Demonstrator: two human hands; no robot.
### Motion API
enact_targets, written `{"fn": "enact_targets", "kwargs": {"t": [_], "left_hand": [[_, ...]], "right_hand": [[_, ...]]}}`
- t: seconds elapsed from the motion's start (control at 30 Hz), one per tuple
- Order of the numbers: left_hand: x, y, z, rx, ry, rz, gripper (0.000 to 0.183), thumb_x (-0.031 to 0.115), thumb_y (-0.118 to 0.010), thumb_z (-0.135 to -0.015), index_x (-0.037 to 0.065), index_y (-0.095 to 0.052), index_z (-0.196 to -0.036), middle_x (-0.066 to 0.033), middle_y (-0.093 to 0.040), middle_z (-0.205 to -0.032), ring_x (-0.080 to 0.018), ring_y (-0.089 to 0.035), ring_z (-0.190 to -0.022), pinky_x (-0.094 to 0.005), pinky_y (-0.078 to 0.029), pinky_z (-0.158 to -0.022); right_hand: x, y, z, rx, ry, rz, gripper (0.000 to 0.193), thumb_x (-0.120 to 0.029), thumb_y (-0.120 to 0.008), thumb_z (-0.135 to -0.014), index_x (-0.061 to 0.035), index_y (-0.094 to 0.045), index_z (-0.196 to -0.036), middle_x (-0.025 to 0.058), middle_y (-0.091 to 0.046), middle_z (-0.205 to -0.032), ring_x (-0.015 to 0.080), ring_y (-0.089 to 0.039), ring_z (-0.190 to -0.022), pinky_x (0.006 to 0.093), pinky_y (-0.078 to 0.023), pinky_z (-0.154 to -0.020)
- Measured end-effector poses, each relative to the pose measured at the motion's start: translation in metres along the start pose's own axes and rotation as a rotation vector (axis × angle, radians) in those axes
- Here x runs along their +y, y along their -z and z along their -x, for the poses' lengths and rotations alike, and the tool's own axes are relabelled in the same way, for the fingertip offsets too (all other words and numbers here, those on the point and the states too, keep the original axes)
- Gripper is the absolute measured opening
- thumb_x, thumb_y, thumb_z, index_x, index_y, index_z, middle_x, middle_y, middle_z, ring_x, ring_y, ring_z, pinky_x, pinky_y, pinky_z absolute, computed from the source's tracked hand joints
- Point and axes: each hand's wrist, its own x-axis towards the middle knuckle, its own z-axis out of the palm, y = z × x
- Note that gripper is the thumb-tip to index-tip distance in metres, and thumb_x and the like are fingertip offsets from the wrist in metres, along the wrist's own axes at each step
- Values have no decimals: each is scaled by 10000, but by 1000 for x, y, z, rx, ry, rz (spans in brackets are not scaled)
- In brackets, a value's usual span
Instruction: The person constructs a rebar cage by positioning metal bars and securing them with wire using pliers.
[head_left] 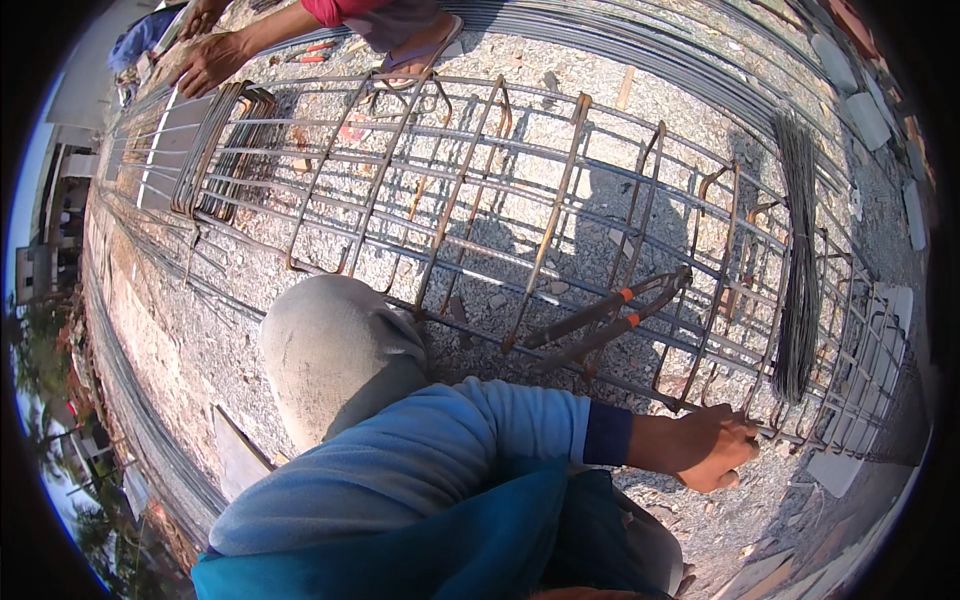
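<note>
My left arm, in a blue sleeve, crosses to the right, and my left hand (700, 447) is closed around the near lengthwise rebar (640, 388) of a long steel cage. Its fingertips are partly hidden at the bar. My right hand does not show. Dark pincers (610, 318) with orange bands on the handles rest across the cage, left of my hand, jaws pointing away from me. A bundle of thin tie wire (797, 270) hangs over the cage just beyond my hand. Rusty stirrups (556, 215) cross the long bars at intervals.
A co-worker's hand (212, 62) is near closely stacked stirrups (210, 155) at the left end; the co-worker's sandalled foot (420, 48) is at the far side. Long rebars (620, 40) lie beyond. Gravel lies underneath. My knee (335, 350) is beside the cage's near edge.
</note>
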Motion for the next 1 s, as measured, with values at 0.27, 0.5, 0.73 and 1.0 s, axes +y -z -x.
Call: {"fn": "enact_targets", "kwargs": {"t": [0.27, 0.5, 0.73, 1.0], "left_hand": [[2, 4, -1, -84, 20, -47, 362, 263, -590, -847, -24, -560, -1065, -152, -539, -990, -299, -579, -971, -437, -439, -865], [37, 16, -19, 95, -59, 223, 294, 185, -589, -823, -56, -563, -990, -209, -504, -1100, -351, -553, -1051, -464, -442, -909], [64, 98, 10, 347, -168, 205, 373, 289, -623, -833, -83, -623, -833, -208, -607, -814, -368, -623, -830, -437, -495, -761], [55, 133, 24, 310, 44, 567, 623, 405, -364, -980, -107, -596, -710, -259, -607, -667, -399, -622, -634, -458, -506, -621]], "right_hand": [[-6, 50, -28, 102, -1, 44, 345, -320, -505, -918, 12, -595, -943, 171, -554, -821, 272, -503, -708, 391, -419, -636], [-52, 194, -33, 383, 66, 109, 394, -351, -466, -947, 26, -583, -959, 176, -558, -789, 264, -498, -668, 385, -414, -612], [-200, 281, -11, 461, 386, 100, 445, -382, -427, -975, 39, -570, -976, 180, -562, -757, 257, -493, -628, 378, -410, -588], [-357, 250, 90, 376, 899, 43, 440, -354, -413, -994, 62, -544, -937, 169, -536, -741, 260, -460, -635, 384, -396, -600]]}}
